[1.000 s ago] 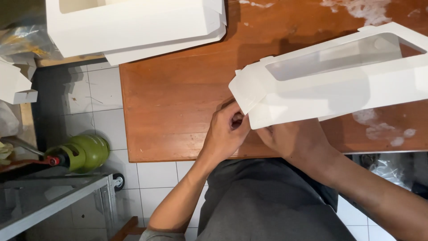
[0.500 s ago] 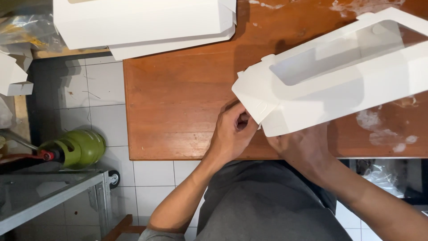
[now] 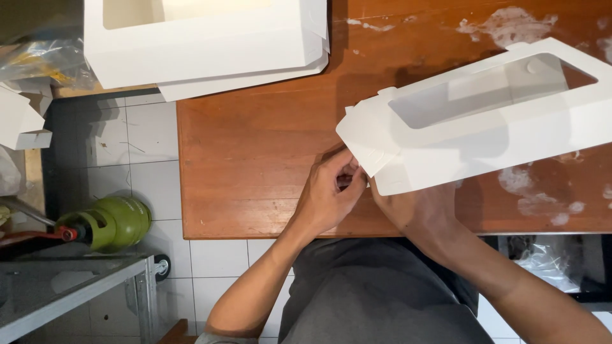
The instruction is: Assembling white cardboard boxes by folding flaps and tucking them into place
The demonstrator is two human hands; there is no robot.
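Seen from overhead, a person in a grey shirt works at the near edge of a wooden counter, both hands on a long white cardboard box with a clear window in its top face. That box lies tilted across the right half of the counter, its left end nearest the hands and its right end running off toward the far right. At this left end a white flap juts out and down. The left hand is curled closed, its fingertips pinching at the lower edge of the flap. The right hand sits just beside it under the box's near left corner, pressed against the cardboard; its fingers are mostly hidden beneath the box, so how it grips cannot be told.

At the far left of the counter a second white box with a cut-out top rests on a flat sheet of the same card, overhanging the counter's edge. White smears mark the wood on the right. Left of the counter is a white tiled floor, where a green gas cylinder lies near a glass-topped table.
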